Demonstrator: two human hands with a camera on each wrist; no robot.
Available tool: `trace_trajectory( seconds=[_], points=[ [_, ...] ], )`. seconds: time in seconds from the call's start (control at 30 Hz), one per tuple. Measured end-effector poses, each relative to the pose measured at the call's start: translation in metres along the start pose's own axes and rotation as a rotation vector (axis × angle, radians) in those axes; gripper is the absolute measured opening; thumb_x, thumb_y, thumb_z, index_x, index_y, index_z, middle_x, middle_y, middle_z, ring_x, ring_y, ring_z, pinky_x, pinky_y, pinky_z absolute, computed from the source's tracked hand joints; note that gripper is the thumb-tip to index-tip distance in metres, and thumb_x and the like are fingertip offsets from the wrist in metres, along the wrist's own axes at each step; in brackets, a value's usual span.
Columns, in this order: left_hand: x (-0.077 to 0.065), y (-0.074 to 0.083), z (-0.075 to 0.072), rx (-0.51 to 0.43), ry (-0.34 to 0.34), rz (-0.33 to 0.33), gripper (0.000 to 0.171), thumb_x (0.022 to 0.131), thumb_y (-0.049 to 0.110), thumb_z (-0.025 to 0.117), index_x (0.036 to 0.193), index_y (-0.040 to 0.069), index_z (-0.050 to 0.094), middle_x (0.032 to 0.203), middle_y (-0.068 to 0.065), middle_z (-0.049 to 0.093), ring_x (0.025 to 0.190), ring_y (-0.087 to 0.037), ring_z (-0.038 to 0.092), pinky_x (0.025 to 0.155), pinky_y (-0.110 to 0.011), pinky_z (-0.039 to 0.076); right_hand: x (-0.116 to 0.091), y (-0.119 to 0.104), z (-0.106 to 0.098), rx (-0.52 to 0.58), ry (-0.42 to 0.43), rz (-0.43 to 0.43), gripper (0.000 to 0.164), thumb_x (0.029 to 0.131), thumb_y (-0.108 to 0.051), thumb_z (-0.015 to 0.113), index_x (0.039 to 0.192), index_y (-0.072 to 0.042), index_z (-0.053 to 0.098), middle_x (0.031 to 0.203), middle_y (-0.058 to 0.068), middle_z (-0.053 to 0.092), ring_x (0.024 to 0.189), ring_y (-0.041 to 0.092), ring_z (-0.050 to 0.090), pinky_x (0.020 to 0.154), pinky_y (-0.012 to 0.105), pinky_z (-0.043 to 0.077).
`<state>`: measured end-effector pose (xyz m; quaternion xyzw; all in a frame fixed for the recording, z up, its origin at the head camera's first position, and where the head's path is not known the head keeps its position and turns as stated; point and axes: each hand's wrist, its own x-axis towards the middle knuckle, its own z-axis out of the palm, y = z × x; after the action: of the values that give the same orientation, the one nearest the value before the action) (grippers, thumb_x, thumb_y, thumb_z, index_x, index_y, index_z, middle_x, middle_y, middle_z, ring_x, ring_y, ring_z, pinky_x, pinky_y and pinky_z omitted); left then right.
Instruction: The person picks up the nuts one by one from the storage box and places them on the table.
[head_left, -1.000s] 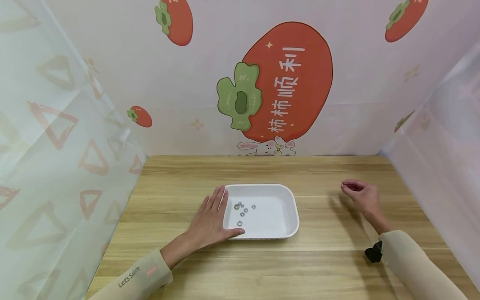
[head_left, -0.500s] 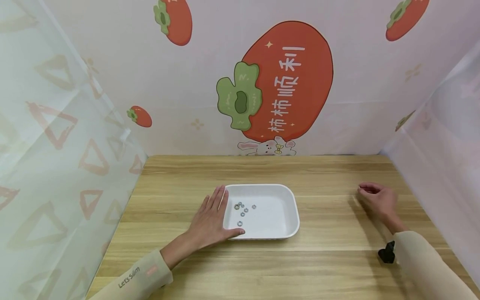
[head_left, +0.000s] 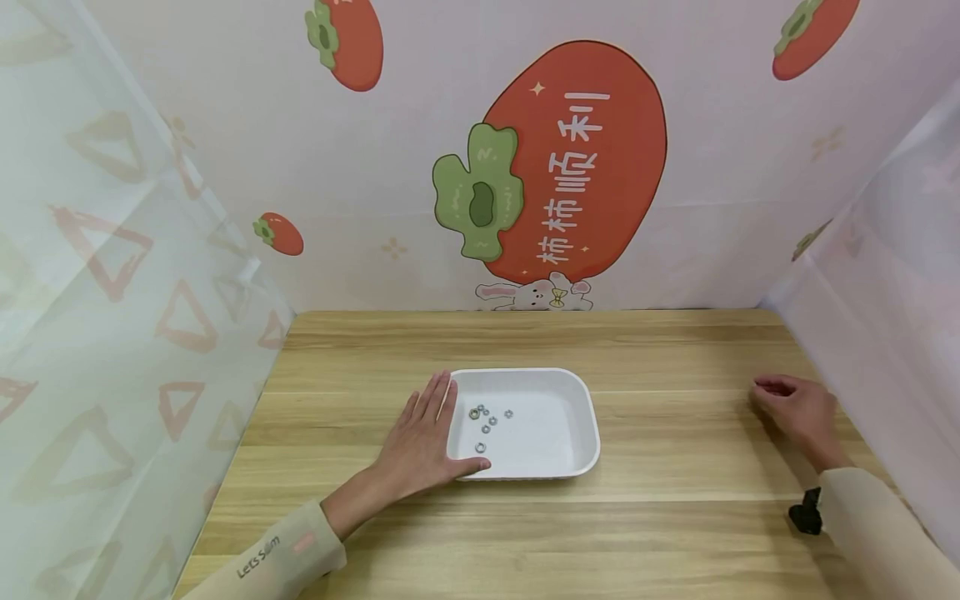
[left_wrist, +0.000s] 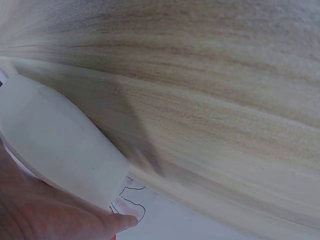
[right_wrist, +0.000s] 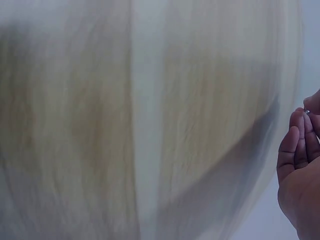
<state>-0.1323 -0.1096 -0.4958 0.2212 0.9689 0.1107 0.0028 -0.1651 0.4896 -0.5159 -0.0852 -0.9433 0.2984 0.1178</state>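
Note:
A white rectangular tray sits on the wooden table. Several small metal nuts lie scattered in its left half, one of them brass-toned. My left hand rests along the tray's left side with straight fingers, its thumb reaching over the near rim. Far to the right of the tray, above the table, my right hand has thumb and fingertips together. In the right wrist view those fingertips pinch a tiny shiny metal piece, which looks like a nut and is mostly hidden.
The wooden table ends at a patterned back wall. Cloth-like side walls stand on the left and right; my right hand is close to the right one. A black device is on the right wrist.
My right hand has moved steadily to the right and slightly nearer, away from the tray, with fingertips still together. The left hand, tray and nuts keep their places.

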Motion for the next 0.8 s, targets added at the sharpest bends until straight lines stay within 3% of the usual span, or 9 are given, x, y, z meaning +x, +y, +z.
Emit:
trace_trajectory(
  seconds=[0.47,0.57,0.7,0.8],
  points=[
    [-0.001,-0.001,0.0,-0.004,-0.004,0.0,0.13,0.084,0.086,0.062,0.167,-0.003,0.017,0.177,-0.019,0.012,0.164,-0.033,0.009,0.13,-0.055,0.02,0.007,0.011,-0.023,-0.169,-0.047,-0.128,0.019,0.092,-0.014,0.077,0.096,0.003,0.081,0.093,0.022,0.079,0.069,-0.023,0.042,0.067,0.024,0.039],
    [-0.001,-0.001,0.001,-0.005,-0.017,-0.004,0.131,0.084,0.087,0.061,0.168,-0.003,0.016,0.177,-0.019,0.011,0.165,-0.032,0.008,0.131,-0.055,0.018,0.01,0.011,-0.026,-0.199,-0.061,-0.138,0.019,0.09,-0.016,0.077,0.094,0.002,0.081,0.09,0.021,0.079,0.068,-0.013,0.051,0.066,0.027,0.041],
    [-0.001,-0.001,0.001,-0.001,-0.016,-0.003,0.13,0.084,0.086,0.061,0.168,-0.003,0.016,0.177,-0.019,0.011,0.165,-0.032,0.008,0.131,-0.055,0.018,0.014,0.01,-0.031,-0.219,-0.092,-0.148,0.017,0.09,-0.014,0.079,0.094,0.003,0.081,0.089,0.021,0.079,0.068,0.015,0.068,0.067,0.034,0.045],
    [-0.001,0.0,0.001,0.003,0.002,0.001,0.13,0.084,0.085,0.062,0.167,-0.004,0.018,0.177,-0.02,0.013,0.164,-0.034,0.01,0.13,-0.056,0.02,0.016,0.008,-0.034,-0.222,-0.121,-0.159,0.015,0.09,-0.011,0.079,0.093,0.004,0.081,0.09,0.023,0.078,0.072,0.032,0.072,0.066,0.039,0.049]
  ],
)
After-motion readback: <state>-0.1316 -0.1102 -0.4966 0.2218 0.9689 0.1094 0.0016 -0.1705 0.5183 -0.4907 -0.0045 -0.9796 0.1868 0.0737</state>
